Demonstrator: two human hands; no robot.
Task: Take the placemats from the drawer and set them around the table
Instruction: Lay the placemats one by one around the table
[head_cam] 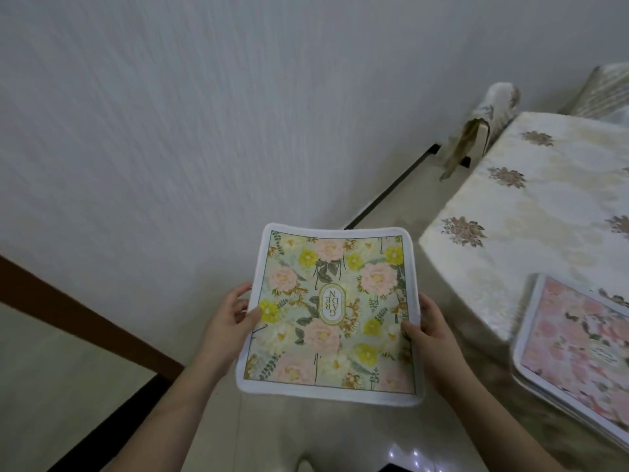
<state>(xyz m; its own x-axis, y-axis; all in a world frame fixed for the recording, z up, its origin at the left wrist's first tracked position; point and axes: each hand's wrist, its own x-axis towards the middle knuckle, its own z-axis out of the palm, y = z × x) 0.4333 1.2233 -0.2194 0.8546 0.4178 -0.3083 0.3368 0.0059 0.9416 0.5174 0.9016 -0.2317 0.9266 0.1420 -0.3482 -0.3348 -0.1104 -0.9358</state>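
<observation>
Both hands grip a floral placemat [330, 311] in mid-air beside the table [510, 212]: left hand [231, 315] and right hand [429, 332] pinch opposite edges, thumbs on top; a pink placemat [578, 345] lies on the table

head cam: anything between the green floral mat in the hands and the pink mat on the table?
Only bare floor and the tablecloth's draped edge separate the green floral mat from the pink mat in the head view.
</observation>
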